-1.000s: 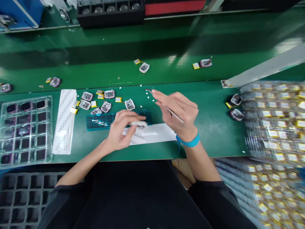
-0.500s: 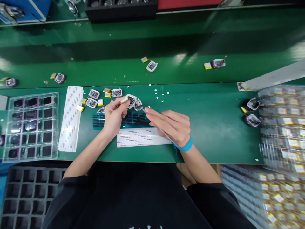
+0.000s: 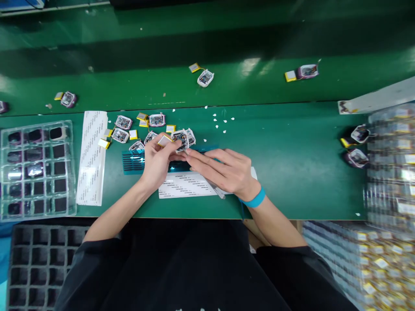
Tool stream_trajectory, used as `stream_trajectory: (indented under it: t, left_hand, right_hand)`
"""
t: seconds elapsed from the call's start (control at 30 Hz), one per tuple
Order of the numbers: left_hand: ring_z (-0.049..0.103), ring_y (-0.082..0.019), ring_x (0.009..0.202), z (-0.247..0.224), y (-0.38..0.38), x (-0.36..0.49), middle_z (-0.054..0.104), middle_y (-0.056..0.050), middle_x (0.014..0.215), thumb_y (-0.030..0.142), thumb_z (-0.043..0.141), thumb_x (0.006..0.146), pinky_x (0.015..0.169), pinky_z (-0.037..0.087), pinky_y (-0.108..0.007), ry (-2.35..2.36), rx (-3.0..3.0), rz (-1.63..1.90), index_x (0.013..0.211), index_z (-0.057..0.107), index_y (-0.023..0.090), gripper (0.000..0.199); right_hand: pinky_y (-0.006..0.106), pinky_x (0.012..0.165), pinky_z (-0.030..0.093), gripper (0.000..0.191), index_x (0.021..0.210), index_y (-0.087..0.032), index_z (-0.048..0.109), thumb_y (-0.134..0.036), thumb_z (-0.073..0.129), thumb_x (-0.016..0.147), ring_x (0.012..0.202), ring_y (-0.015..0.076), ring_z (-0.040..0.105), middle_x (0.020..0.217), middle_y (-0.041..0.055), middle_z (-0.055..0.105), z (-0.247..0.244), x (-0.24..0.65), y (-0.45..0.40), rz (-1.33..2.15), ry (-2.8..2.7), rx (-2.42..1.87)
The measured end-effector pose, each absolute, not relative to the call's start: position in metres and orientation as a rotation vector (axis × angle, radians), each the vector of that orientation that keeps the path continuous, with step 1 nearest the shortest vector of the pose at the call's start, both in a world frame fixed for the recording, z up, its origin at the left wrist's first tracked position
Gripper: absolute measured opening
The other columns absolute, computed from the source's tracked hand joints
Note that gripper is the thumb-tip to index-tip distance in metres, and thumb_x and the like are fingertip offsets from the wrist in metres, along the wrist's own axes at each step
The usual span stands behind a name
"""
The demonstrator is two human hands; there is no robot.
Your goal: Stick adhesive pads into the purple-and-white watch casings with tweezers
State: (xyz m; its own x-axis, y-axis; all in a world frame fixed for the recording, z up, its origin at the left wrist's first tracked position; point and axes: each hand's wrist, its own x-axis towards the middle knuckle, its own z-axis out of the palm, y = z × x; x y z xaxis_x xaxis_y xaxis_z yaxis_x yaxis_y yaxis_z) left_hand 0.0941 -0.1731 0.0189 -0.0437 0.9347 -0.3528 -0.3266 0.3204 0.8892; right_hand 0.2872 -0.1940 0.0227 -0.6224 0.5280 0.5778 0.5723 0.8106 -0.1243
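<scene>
My left hand (image 3: 154,163) is closed on an opened white watch case (image 3: 179,137) with a circuit board showing inside. The case's wired battery (image 3: 164,141) rests by my left fingers. My right hand (image 3: 228,170) pinches a pair of metal tweezers (image 3: 218,191), whose tip is at the lower edge of the held case; the exact contact is hidden by my fingers. Just behind the held case sits another white watch case (image 3: 191,136), partly covered. Under my hands are a teal striped sheet (image 3: 132,163) and a white printed strip (image 3: 181,186).
Several opened watch cases (image 3: 123,122) with batteries lie left of my hands. Small white stickers (image 3: 225,121) dot the bench. A clear tray (image 3: 39,170) of watch parts and another printed strip (image 3: 92,160) are left; stacked clear trays (image 3: 385,255) stand right.
The tweezers have moved from the other watch case to the one in my left hand. That held case now lies flatter and nearer my right fingers. The view has shifted slightly.
</scene>
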Motion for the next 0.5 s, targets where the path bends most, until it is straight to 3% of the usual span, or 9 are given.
stream_trajectory:
  t: [0.27,0.4,0.5]
  left_hand:
    - [0.064,-0.011,0.048,0.0208,-0.1723,0.0943,0.06,0.007,0.058,0.021,0.078,0.067,0.049,0.058,-0.023,1.209,0.636,1.178,0.07,0.053,0.021,0.025]
    - [0.064,-0.011,0.049,0.0171,-0.1733,0.095,0.06,0.007,0.06,0.026,0.082,0.069,0.05,0.06,-0.024,1.215,0.683,1.182,0.071,0.055,0.021,0.028]
    - [0.067,-0.01,0.052,0.0118,-0.1739,0.0957,0.064,0.005,0.065,0.032,0.086,0.072,0.054,0.062,-0.024,1.218,0.756,1.211,0.078,0.06,0.021,0.028]
  right_hand:
    - [0.031,0.055,0.048,0.02,0.115,-0.023,0.076,-0.016,0.068,0.097,0.077,0.0144,0.068,0.124,0.0009,0.076,0.0267,0.2843,-0.1923,-0.292,-2.344,-0.716]
    - [0.031,0.057,0.051,0.025,0.119,-0.028,0.075,-0.017,0.066,0.099,0.078,0.0148,0.068,0.127,-0.0024,0.074,0.025,0.284,-0.1927,-0.218,-2.379,-0.775]
    - [0.031,0.061,0.055,0.027,0.121,-0.025,0.074,-0.014,0.064,0.099,0.08,0.0155,0.069,0.126,-0.001,0.075,0.0233,0.2841,-0.1932,-0.174,-2.377,-0.814]
